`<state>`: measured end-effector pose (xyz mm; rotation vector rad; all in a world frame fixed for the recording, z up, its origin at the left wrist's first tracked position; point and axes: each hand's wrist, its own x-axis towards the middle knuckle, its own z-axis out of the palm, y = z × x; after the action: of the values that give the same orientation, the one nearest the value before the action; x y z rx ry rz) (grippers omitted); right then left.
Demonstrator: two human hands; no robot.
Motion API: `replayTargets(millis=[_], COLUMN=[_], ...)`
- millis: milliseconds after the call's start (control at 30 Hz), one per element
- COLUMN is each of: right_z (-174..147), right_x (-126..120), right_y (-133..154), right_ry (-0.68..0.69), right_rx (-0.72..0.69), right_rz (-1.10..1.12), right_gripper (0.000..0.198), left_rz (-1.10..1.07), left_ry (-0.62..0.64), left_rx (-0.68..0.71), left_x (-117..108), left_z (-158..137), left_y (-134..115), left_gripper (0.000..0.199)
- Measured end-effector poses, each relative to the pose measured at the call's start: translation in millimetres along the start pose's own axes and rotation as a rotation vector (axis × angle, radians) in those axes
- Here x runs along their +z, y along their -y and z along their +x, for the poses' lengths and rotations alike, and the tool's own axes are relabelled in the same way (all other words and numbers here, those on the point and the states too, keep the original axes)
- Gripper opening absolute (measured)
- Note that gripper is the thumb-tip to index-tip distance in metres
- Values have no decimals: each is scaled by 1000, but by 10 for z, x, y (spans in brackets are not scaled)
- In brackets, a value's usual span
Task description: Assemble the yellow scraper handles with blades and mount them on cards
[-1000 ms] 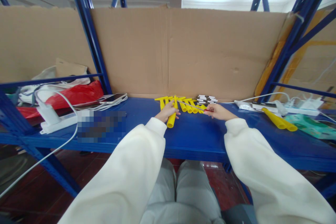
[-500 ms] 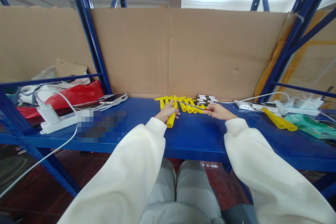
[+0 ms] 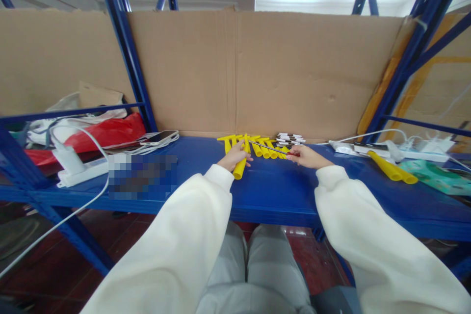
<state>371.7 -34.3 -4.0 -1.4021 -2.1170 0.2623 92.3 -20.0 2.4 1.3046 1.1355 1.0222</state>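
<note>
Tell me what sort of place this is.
Likely a makeshift workstation in a workshop or storeroom: a blue metal shelf, a cardboard panel standing behind it, and yellow tubular parts laid in a row.

Left hand (image 3: 234, 155): fingers around yellow tube (image 3: 239, 170)
Right hand (image 3: 303, 156): fingers gripping red-handled rod (image 3: 274, 149)
Yellow pieces (image 3: 265, 153): just beyond the fingers

We count two hands (image 3: 305, 155), one screwdriver (image 3: 270, 148), one phone (image 3: 159, 138), one red bag (image 3: 121, 128) and one green packet (image 3: 437, 177). Of yellow tubes (image 3: 239, 170), we find one held and two at the right; the overlapping row of tubes (image 3: 265, 152) and the stacked black-and-white pieces (image 3: 290, 139) we cannot number exactly.
</note>
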Motion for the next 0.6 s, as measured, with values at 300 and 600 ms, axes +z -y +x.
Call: replayTargets(millis=[300,600], right_z=[27,-27], right_x=[58,-15], right_y=[-34,103], right_ry=[-87,52], right_rx=[65,71], right_rz=[126,64], right_gripper=[43,33], left_rz=[12,13], left_ry=[11,-19], left_rx=[21,17], left_x=[14,20], left_z=[-46,-43], left_y=[-15,-16], left_gripper=[97,98])
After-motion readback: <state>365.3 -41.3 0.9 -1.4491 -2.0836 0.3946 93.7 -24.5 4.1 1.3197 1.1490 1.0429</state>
